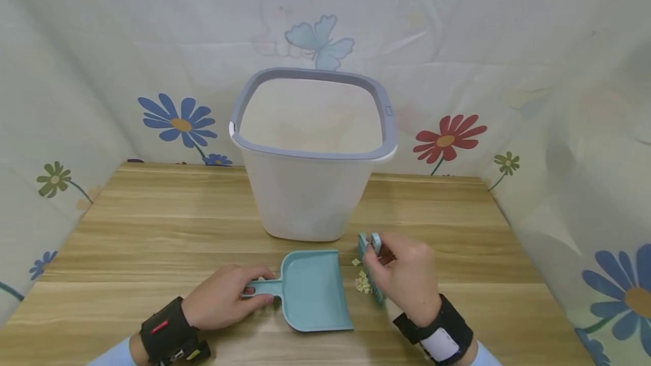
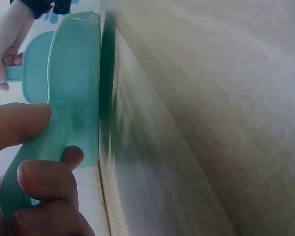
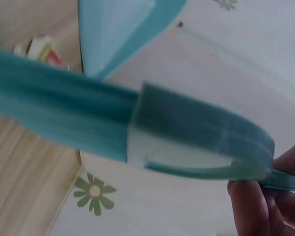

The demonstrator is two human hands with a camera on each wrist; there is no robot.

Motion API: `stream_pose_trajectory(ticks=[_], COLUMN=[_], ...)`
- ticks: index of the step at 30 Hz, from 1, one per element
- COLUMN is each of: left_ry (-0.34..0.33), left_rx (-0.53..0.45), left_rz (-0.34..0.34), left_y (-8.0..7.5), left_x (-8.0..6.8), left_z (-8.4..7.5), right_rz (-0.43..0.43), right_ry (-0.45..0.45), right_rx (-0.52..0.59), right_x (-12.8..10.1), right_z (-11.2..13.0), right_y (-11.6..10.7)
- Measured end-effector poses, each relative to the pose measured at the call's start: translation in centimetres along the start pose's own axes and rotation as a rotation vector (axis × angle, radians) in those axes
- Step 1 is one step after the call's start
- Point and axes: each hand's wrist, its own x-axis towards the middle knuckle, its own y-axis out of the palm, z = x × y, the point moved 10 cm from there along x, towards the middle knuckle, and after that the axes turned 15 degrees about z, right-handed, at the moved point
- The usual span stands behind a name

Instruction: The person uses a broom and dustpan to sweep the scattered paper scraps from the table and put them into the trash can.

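Observation:
My left hand grips the handle of a light teal dustpan, which lies on the wooden table with its wide edge facing right. In the left wrist view, thumb and fingers wrap round the dustpan's handle. My right hand holds a small teal hand brush by its handle, on edge to the right of the pan. Between brush and pan lies a little heap of pale yellowish scraps. The right wrist view shows the brush close up and blurred, with some scraps behind it.
A tall white bin with a grey-blue rim stands behind the dustpan, its mouth facing up. Pale cloth printed with flowers and a butterfly hangs at the back and both sides of the wooden table.

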Motion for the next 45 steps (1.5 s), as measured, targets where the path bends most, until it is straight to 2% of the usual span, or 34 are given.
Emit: stream_pose_trajectory(ticks=[4,9,19,22,25,28,34,37,41,45], left_ry=[-0.002,-0.006,-0.011,-0.001,0.005,0.003,0.004,0.005,0.003,0.007], left_rx=[-0.005,0.001,0.010,0.008,0.008,0.007,-0.017,-0.028,-0.026,-0.014], left_rz=[0.000,-0.012,-0.015,-0.017,-0.018,-0.014,-0.004,0.000,-0.003,-0.012], left_y=[-0.1,-0.4,-0.5,-0.5,-0.5,-0.4,-0.1,0.0,0.0,-0.1], left_x=[0.1,0.0,0.1,0.1,0.1,0.1,0.1,0.1,0.2,0.2], left_z=[0.0,0.0,0.3,0.3,0.2,0.2,0.3,0.4,0.4,0.4], right_rz=[0.031,0.130,0.471,0.541,0.570,0.525,0.271,0.188,0.158,0.181], right_ry=[0.021,-0.030,-0.088,-0.098,-0.121,-0.129,-0.057,0.000,0.073,0.089], right_rx=[0.050,0.042,0.005,0.036,0.072,0.076,-0.032,-0.119,-0.211,-0.154], right_x=[0.5,1.3,0.9,0.5,0.4,0.5,0.8,0.8,0.7,0.6], right_z=[-1.9,-3.2,-3.0,-2.7,-2.1,-1.8,-1.8,-1.8,-1.8,-1.6], right_y=[-1.6,-2.7,-0.3,0.2,0.2,-0.3,-2.8,-3.4,-2.8,-1.4])
